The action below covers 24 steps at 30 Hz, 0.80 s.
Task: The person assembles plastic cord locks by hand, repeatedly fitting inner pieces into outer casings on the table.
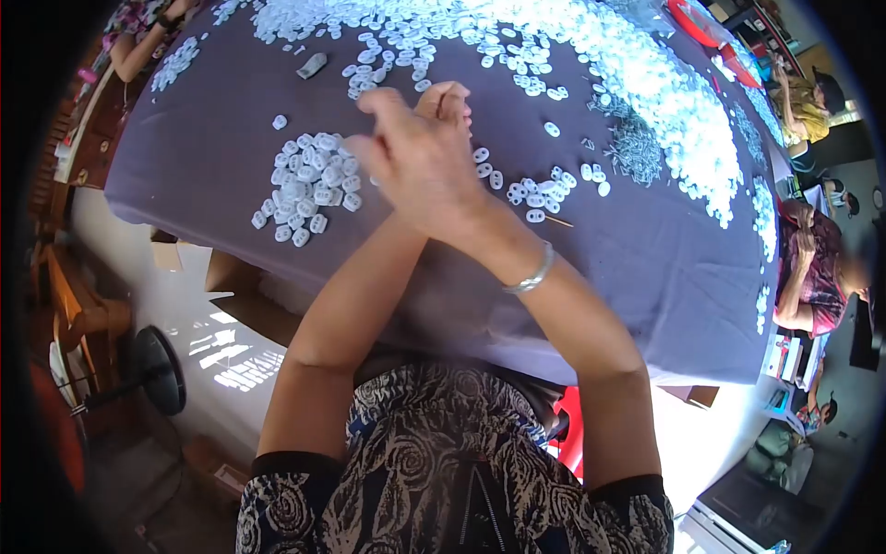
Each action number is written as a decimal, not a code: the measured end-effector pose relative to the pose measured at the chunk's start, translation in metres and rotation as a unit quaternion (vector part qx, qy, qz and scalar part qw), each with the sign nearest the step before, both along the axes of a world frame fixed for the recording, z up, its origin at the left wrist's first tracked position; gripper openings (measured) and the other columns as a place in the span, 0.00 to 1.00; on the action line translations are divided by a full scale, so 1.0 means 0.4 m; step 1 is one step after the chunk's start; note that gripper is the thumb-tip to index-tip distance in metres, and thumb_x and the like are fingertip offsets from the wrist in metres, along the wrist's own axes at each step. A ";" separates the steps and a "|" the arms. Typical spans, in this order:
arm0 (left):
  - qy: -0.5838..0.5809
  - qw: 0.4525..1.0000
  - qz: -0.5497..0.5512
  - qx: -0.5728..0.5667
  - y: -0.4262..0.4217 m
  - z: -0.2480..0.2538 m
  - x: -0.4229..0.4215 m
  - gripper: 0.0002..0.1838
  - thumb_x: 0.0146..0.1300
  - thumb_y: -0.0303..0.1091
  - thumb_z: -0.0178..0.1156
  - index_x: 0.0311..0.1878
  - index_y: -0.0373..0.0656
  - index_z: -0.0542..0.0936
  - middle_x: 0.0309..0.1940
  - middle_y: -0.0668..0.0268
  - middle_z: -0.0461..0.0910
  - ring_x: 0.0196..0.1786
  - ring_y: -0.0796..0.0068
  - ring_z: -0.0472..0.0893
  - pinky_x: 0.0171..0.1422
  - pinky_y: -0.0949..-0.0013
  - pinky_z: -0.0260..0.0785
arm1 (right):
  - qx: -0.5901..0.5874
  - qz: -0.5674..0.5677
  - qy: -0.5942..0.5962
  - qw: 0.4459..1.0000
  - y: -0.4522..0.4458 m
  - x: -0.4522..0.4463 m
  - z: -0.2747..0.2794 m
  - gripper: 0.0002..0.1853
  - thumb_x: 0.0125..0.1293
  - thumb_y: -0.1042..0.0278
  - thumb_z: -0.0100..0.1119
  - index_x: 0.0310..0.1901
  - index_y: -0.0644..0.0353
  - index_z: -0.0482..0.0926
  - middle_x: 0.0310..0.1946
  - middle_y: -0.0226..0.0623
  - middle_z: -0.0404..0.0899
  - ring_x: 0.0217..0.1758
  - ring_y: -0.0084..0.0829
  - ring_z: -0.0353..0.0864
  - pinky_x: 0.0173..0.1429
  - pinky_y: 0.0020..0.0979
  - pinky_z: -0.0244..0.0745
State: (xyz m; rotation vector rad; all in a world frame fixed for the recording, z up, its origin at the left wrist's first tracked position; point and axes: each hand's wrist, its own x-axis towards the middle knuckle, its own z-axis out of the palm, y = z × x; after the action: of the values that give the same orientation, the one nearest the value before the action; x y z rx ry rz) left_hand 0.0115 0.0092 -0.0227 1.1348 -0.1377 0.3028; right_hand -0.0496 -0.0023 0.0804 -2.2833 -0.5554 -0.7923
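My right hand (425, 166), with a silver bracelet on its wrist, crosses over my left arm above the table. It is slightly blurred, its thumb and forefinger apart, and nothing shows between them. Behind it, my left hand (449, 98) is mostly hidden; its visible fingers are curled together, and what they hold, if anything, cannot be seen. Left of the hands lies a heap of white plastic cord locks (309, 180). To their right is a looser group of two-holed white pieces (544, 191), with a thin brownish stick (559, 222) beside it.
A purple-grey cloth (646, 277) covers the table. Many white pieces (591, 46) spread along its far and right sides, near a pile of small metal springs (637, 152). A grey object (313, 66) lies at back left. Other people sit left and right; red basins (697, 23) stand far right.
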 end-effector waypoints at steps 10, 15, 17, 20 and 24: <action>0.111 0.993 -0.035 -0.016 -0.002 0.077 -0.005 0.08 0.67 0.32 0.55 0.36 0.38 0.80 0.23 0.71 0.72 0.23 0.82 0.71 0.26 0.76 0.66 | 0.059 -0.032 0.298 0.952 -0.405 -0.008 -0.046 0.05 0.61 0.70 0.62 0.35 0.62 0.81 0.22 0.30 0.75 0.24 0.18 0.67 0.30 0.24 0.65; 0.099 0.994 -0.033 0.043 -0.012 0.079 -0.013 0.08 0.67 0.33 0.56 0.36 0.40 0.80 0.22 0.72 0.71 0.23 0.83 0.70 0.26 0.78 0.66 | -0.002 -0.014 0.311 0.950 -0.451 -0.042 -0.045 0.04 0.59 0.71 0.62 0.34 0.62 0.81 0.25 0.31 0.75 0.26 0.21 0.70 0.32 0.26 0.66; 0.095 0.994 -0.034 0.049 -0.015 0.076 -0.013 0.08 0.67 0.34 0.56 0.35 0.40 0.80 0.22 0.73 0.71 0.23 0.84 0.70 0.26 0.79 0.65 | -0.018 0.003 0.302 0.953 -0.441 -0.041 -0.052 0.04 0.58 0.72 0.63 0.33 0.62 0.81 0.24 0.31 0.75 0.26 0.23 0.72 0.32 0.27 0.68; 0.078 0.995 -0.032 0.056 -0.016 0.070 -0.009 0.08 0.67 0.34 0.57 0.35 0.40 0.80 0.22 0.74 0.72 0.24 0.85 0.70 0.26 0.80 0.65 | -0.044 0.039 0.303 0.951 -0.403 -0.032 -0.059 0.04 0.56 0.73 0.63 0.32 0.63 0.80 0.24 0.32 0.75 0.26 0.25 0.74 0.33 0.29 0.70; 0.077 0.995 -0.020 0.065 -0.016 0.073 -0.012 0.09 0.65 0.33 0.55 0.33 0.38 0.79 0.21 0.71 0.73 0.24 0.85 0.71 0.29 0.78 0.67 | -0.051 0.024 0.329 0.943 -0.385 -0.035 -0.054 0.03 0.54 0.76 0.61 0.31 0.63 0.80 0.23 0.32 0.76 0.25 0.25 0.75 0.32 0.29 0.71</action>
State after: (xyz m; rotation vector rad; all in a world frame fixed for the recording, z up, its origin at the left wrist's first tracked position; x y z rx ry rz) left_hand 0.0069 0.0030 0.0064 1.2791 -0.0455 0.1714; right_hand -0.0636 -0.1563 0.0587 -2.4255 -0.3365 0.0537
